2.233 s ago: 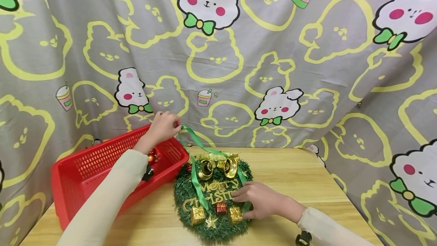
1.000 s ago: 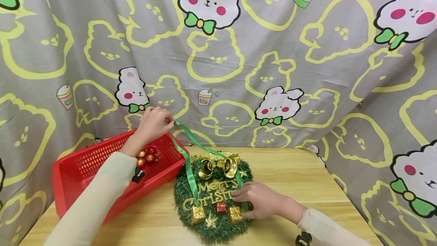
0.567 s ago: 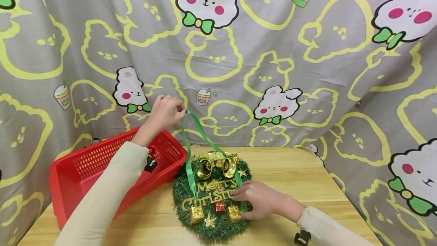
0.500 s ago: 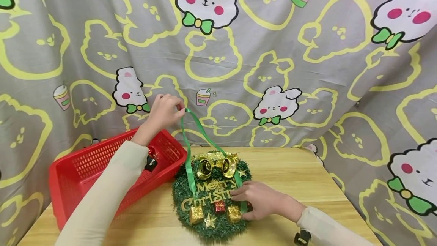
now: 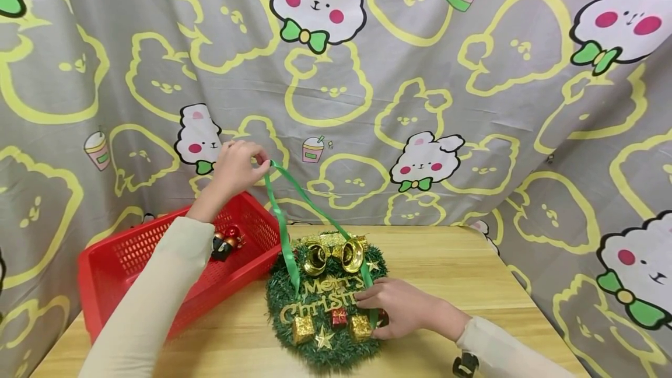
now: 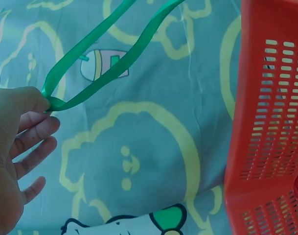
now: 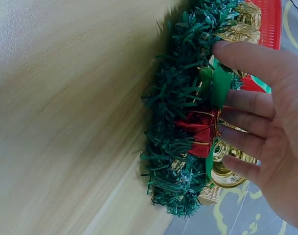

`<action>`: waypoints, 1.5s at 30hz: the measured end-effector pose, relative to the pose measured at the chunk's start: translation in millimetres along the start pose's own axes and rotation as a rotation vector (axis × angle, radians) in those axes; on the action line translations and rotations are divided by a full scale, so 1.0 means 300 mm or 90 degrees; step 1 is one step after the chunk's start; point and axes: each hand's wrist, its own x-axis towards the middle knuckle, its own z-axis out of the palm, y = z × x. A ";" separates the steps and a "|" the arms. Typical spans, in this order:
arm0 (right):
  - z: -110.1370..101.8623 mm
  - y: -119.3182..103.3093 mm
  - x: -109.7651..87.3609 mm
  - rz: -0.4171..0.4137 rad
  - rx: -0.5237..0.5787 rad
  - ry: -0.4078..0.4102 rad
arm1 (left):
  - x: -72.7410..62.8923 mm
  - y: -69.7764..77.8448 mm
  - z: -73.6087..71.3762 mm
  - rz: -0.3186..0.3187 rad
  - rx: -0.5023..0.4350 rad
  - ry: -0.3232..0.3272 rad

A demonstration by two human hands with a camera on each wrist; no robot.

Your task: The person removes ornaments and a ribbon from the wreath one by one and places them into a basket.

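A green tinsel Christmas wreath [image 5: 336,357] lies on the wooden table, dressed with gold bells [image 5: 353,256], small gift boxes, stars and gold "Merry Christmas" lettering. My left hand [image 5: 238,168] pinches the top of a green ribbon [image 5: 310,200] between thumb and forefinger, raised above the basket. From there the ribbon runs down in two strands to the wreath's left and right sides. My right hand [image 5: 401,308] rests on the wreath's right side, fingers fairly straight. In the right wrist view, its fingers lie over the ribbon beside a red gift box [image 7: 201,131].
A red plastic basket [image 5: 94,284] stands tilted at the left, touching or close to the wreath. Inside are several red and orange baubles [image 5: 233,231] and a small black item [image 5: 220,249]. A patterned grey curtain [image 5: 336,104] hangs behind the table [image 5: 446,255].
My left hand has risen with the ribbon, then shifted a little left over the last half second, drawing the strands straighter. My right hand stays in place on the wreath.
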 end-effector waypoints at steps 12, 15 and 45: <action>-0.013 -0.012 0.003 0.009 -0.007 -0.009 | 0.001 -0.024 -0.047 -0.037 -0.026 0.019; -0.013 -0.013 0.003 0.008 -0.010 -0.007 | 0.001 -0.031 -0.056 -0.038 -0.028 0.032; 0.002 -0.012 -0.005 0.021 -0.018 -0.012 | 0.202 0.386 0.077 0.168 0.008 -0.021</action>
